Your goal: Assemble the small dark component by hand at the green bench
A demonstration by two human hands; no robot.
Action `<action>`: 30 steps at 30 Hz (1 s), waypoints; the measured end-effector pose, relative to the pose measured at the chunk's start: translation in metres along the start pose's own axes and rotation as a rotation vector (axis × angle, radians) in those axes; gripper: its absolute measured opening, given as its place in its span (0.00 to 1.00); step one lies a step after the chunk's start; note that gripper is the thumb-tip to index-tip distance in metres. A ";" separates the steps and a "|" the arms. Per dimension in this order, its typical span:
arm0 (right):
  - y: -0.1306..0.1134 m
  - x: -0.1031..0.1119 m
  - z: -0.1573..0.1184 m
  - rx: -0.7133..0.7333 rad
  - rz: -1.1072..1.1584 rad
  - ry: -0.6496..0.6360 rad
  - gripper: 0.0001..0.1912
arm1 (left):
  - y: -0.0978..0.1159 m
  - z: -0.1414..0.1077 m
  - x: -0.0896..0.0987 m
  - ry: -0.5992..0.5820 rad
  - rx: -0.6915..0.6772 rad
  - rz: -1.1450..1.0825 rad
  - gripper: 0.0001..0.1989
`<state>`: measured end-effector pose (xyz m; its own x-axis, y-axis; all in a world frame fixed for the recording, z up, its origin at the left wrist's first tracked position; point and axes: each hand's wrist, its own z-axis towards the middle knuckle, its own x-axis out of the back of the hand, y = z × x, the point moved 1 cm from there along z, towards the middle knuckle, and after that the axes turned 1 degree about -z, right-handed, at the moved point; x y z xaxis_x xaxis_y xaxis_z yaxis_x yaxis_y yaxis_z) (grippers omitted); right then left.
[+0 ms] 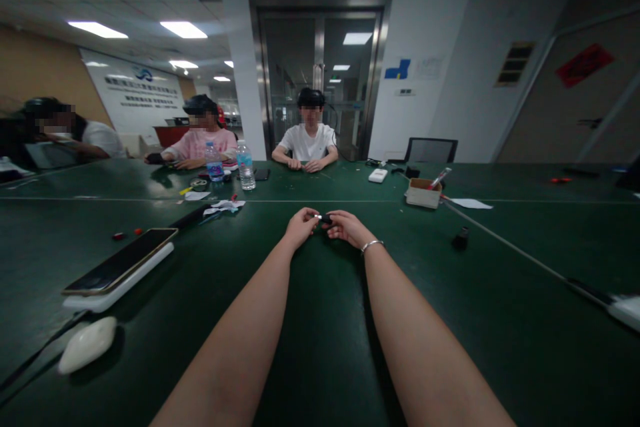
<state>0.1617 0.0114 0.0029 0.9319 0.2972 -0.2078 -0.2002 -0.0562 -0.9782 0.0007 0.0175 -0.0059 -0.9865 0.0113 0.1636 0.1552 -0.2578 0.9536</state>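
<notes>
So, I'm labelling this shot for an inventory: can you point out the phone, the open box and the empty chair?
Phone (121,261): head view, middle of its dark screen.
Open box (423,199): head view, its near wall.
Chair (432,149): head view, its backrest.

I am in an office meeting room: a long green table before me, a mesh-backed chair at right, a sign with a logo on the left wall, and ceiling lights at upper left.
</notes>
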 end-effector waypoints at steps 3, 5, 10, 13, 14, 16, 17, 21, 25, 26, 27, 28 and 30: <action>0.000 0.000 0.000 -0.005 -0.002 0.005 0.05 | 0.000 0.000 0.000 -0.007 0.006 -0.001 0.10; -0.001 0.000 0.000 -0.008 -0.004 0.004 0.05 | -0.001 0.000 0.000 0.003 0.003 0.013 0.10; -0.002 -0.002 -0.002 -0.003 -0.010 0.001 0.06 | -0.002 0.000 0.001 0.025 -0.041 0.032 0.11; -0.002 -0.002 -0.003 -0.003 -0.008 0.003 0.06 | -0.002 0.000 0.001 -0.003 -0.048 0.013 0.11; -0.002 -0.002 -0.003 -0.003 -0.008 0.006 0.05 | -0.002 0.000 0.001 -0.010 -0.046 0.013 0.11; -0.002 -0.003 -0.003 -0.003 -0.007 0.013 0.05 | -0.002 0.000 0.001 -0.012 -0.036 0.016 0.11; -0.002 -0.002 -0.003 -0.004 -0.006 0.015 0.05 | -0.001 0.000 0.001 -0.011 -0.029 0.019 0.11; -0.002 -0.002 -0.002 -0.006 -0.006 0.015 0.06 | -0.002 0.001 0.000 -0.012 0.006 0.041 0.11; -0.001 -0.001 -0.002 0.000 -0.006 0.009 0.05 | -0.002 0.001 -0.001 -0.003 0.026 0.013 0.11; -0.001 -0.001 -0.002 0.000 -0.005 0.009 0.05 | -0.002 0.001 -0.001 0.001 0.025 0.018 0.11; -0.001 -0.001 -0.002 0.000 -0.005 0.008 0.05 | -0.002 0.000 -0.001 0.005 0.021 0.029 0.11; -0.001 -0.001 -0.003 -0.001 -0.005 0.009 0.06 | -0.002 0.000 0.000 0.011 0.011 0.040 0.11; -0.001 -0.002 -0.003 0.000 -0.006 0.013 0.06 | -0.001 -0.001 0.000 0.020 -0.016 0.048 0.12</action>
<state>0.1614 0.0084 0.0045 0.9369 0.2851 -0.2021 -0.1948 -0.0543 -0.9793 0.0003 0.0166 -0.0066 -0.9788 -0.0208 0.2038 0.2017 -0.2727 0.9407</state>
